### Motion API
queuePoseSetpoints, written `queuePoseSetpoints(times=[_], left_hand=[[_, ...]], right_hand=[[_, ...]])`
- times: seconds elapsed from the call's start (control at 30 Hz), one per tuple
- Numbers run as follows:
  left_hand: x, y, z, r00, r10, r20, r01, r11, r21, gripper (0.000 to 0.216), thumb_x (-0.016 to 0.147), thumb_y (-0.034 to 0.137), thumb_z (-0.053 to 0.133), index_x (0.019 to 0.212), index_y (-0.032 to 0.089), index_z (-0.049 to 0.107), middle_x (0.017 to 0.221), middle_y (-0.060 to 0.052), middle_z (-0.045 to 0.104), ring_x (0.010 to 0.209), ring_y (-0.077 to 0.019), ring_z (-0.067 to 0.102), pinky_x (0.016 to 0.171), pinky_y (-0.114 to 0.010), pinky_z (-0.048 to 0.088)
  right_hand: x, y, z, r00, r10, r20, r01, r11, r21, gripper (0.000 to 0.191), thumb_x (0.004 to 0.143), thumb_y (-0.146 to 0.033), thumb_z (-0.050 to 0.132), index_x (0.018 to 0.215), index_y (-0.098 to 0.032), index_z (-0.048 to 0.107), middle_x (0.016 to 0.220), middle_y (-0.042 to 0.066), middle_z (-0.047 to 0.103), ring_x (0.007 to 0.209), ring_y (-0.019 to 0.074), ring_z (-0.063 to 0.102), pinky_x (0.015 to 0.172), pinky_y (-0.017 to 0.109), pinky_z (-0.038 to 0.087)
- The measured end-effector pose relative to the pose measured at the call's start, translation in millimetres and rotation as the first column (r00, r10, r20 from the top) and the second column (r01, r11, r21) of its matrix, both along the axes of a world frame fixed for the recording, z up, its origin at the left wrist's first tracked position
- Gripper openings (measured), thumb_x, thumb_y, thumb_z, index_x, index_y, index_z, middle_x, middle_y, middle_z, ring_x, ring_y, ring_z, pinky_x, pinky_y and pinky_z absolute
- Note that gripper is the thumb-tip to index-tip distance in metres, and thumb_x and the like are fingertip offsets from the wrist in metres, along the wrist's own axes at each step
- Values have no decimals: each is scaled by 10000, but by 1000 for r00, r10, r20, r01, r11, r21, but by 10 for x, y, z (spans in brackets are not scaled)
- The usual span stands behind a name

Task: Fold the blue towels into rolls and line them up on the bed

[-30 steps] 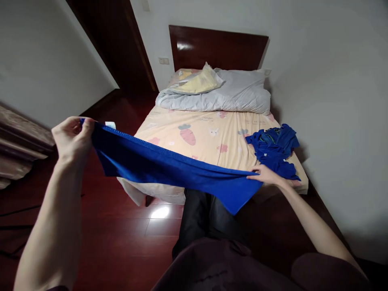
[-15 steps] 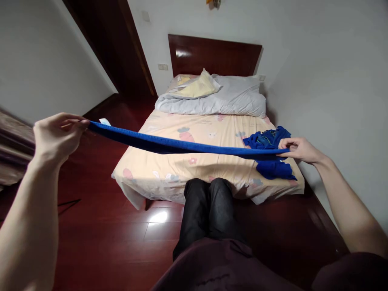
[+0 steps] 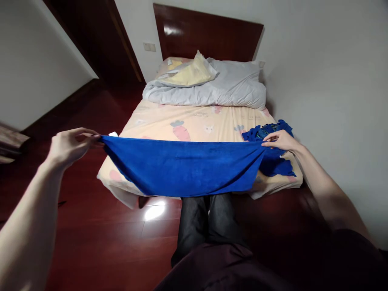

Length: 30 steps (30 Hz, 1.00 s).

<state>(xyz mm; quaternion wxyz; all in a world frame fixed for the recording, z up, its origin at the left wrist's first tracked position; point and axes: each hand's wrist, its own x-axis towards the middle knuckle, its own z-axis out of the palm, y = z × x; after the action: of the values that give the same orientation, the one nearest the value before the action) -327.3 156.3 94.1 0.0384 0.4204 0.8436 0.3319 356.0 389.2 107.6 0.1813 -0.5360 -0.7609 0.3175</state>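
I hold a blue towel (image 3: 184, 165) stretched wide in front of me, above the foot of the bed (image 3: 194, 125). My left hand (image 3: 71, 144) pinches its left top corner, where a small white tag shows. My right hand (image 3: 280, 141) pinches the right top corner. The towel hangs down flat between them and hides the bed's near edge. Just behind my right hand, a heap of more blue cloths (image 3: 273, 149) lies on the bed's right front corner.
The bed has a peach sheet printed with carrots, a grey duvet and pillows (image 3: 212, 83) at its head, and a dark wooden headboard (image 3: 206, 34). A white wall runs close along the right. Dark red wood floor (image 3: 100, 238) lies left and in front; my legs stand at the bed's foot.
The towel, pulled taut and edge-on half a second ago, now hangs open as a flat sheet. Both hands have come lower and a little closer, and the view has tilted down.
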Motion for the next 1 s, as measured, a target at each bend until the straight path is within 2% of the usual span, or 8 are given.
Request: queuePoseSetpoints(times=[0.1, 0.3, 0.4, 0.5, 0.63, 0.8, 0.9, 1.0], left_hand=[[-70, 415, -216, 998, -38, 46, 36, 998, 44, 363, 715, 351, 647, 958, 117, 782, 760, -11, 745, 778, -189, 737, 922, -535, 617], [-373, 1298, -575, 994, -101, 45, 70, 892, 447, 377, 820, 265, 674, 1028, -49, 669, 920, -92, 744, 819, -173, 753, 876, -560, 629], [-483, 1521, -828, 989, -145, -29, 137, 822, 553, 322, 904, 200, 571, 1075, -66, 630, 1023, -102, 744, 920, -160, 758, 901, -534, 627], [-466, 1514, -1188, 986, -162, -41, 156, 804, 573, 303, 910, 141, 526, 1109, -49, 653, 1095, -113, 756, 978, -150, 751, 945, -488, 633], [-332, 1298, -1788, 979, -169, 109, 101, 880, 464, 302, 872, 135, 553, 1094, -17, 691, 1122, -114, 775, 976, -142, 740, 974, -426, 639], [-222, 972, -2576, 956, -73, 285, 47, 994, 99, 339, 783, 133, 552, 1061, 61, 731, 1013, -74, 788, 958, -169, 721, 980, -399, 610], [-200, 808, -2968, 971, -122, 208, 155, 977, -149, 241, 764, 179, 570, 919, 136, 750, 969, -80, 780, 988, -238, 715, 1020, -447, 570], [-162, 720, -3193, 950, -311, 24, 306, 914, -265, 215, 759, 174, 544, 844, 177, 741, 1128, -125, 758, 1140, -307, 667, 1065, -478, 532]], right_hand=[[-153, 412, -205, 996, -71, 58, 60, 983, 172, 398, 668, -493, 940, 807, -139, 821, 660, 45, 740, 571, 131, 613, 598, 272, 493], [-391, 856, -453, 958, -276, -74, 279, 847, 453, 241, 864, -225, 818, 1004, -28, 821, 837, 184, 805, 673, 136, 710, 704, 253, 538], [-412, 855, -687, 955, -241, -171, 295, 814, 500, 220, 884, -227, 800, 1026, -60, 822, 1022, 204, 811, 837, 165, 762, 782, 251, 584], [-379, 794, -1129, 943, -196, -271, 311, 811, 495, 206, 885, -227, 786, 1045, -100, 815, 1079, 168, 808, 945, 199, 778, 843, 292, 638], [-283, 691, -1947, 952, -206, -225, 290, 839, 461, 180, 870, -283, 760, 995, -164, 811, 1042, 104, 810, 934, 242, 785, 834, 388, 686], [-143, 431, -2875, 996, -92, 5, 82, 918, 387, 197, 917, -260, 631, 934, -170, 805, 1037, 128, 807, 921, 256, 772, 850, 407, 675], [-112, 208, -3187, 975, 14, 224, -89, 939, 331, 253, 949, -219, 553, 953, -176, 802, 1076, 137, 798, 1015, 273, 738, 956, 437, 623], [-150, 46, -3306, 919, 53, 390, -175, 943, 285, 300, 981, -203, 500, 1039, -174, 792, 1164, 140, 775, 1124, 289, 675, 1034, 451, 552]])
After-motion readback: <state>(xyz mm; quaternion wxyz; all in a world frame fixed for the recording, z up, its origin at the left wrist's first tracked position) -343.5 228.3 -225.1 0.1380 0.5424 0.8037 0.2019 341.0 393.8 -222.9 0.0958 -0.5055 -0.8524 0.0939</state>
